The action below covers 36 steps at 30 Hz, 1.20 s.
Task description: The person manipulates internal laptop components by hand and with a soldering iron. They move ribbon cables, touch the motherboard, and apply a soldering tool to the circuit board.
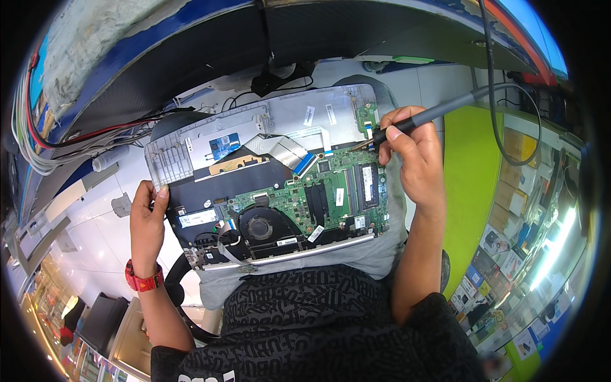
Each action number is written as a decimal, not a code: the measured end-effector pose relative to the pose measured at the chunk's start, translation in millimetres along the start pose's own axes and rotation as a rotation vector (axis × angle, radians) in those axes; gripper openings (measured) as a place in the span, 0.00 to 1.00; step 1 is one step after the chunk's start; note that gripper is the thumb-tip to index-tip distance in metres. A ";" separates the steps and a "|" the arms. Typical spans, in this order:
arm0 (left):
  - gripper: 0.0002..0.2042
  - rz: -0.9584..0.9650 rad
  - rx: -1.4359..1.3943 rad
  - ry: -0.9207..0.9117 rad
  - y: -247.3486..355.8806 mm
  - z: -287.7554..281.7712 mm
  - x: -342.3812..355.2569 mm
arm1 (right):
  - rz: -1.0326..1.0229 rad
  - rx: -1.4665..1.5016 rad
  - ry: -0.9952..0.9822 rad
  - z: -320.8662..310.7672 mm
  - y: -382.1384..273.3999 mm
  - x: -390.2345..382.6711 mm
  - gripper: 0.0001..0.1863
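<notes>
An opened laptop chassis [293, 105] lies across my lap with its insides showing. My left hand [147, 210] grips its left edge, thumb on top and fingers curled round the side. My right hand [417, 159] is closed round a soldering iron [442, 111] with a dark grey handle. The iron's tip points left, close over the upper edge of the green motherboard [273, 197]; whether it touches cannot be told. Near the tip are a small green board [365, 114] and a loose wide ribbon cable [283, 151]. A round black fan [258, 227] sits lower down.
The iron's black cord [519, 159] loops on the right and rises past the bench edge. A lime-green panel [468, 172] and a glass display case [509, 254] stand at the right. Bundled cables [38, 149] hang at the left. A dark bench front [318, 38] spans the far side.
</notes>
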<state>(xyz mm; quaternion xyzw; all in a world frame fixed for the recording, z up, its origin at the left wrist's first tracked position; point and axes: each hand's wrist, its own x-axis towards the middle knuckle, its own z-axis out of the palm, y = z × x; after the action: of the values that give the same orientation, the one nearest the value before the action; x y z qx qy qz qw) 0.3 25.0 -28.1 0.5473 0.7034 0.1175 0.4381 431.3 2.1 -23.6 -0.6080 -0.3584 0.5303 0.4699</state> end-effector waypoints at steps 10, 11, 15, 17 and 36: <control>0.16 -0.006 0.010 0.002 1.0 0.0 -0.3 | 0.016 -0.006 -0.007 -0.8 -0.3 1.0 0.11; 0.16 -0.024 0.029 0.009 0.6 -0.1 -0.2 | 0.011 -0.003 -0.010 -0.9 0.1 1.3 0.11; 0.16 -0.009 0.000 0.001 -0.6 0.0 0.1 | 0.020 0.031 -0.007 -2.0 1.7 2.1 0.11; 0.16 -0.028 0.005 0.006 -1.0 0.3 0.5 | 0.006 0.039 -0.004 -2.2 2.5 1.7 0.11; 0.16 -0.001 0.033 -0.001 0.9 -1.1 -0.6 | 0.002 0.041 0.004 -2.9 5.0 2.1 0.11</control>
<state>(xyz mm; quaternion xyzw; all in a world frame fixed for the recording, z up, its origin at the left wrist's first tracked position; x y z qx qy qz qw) 0.1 25.1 -26.6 0.5542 0.7053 0.1053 0.4293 434.2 2.0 -29.0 -0.5996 -0.3459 0.5365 0.4826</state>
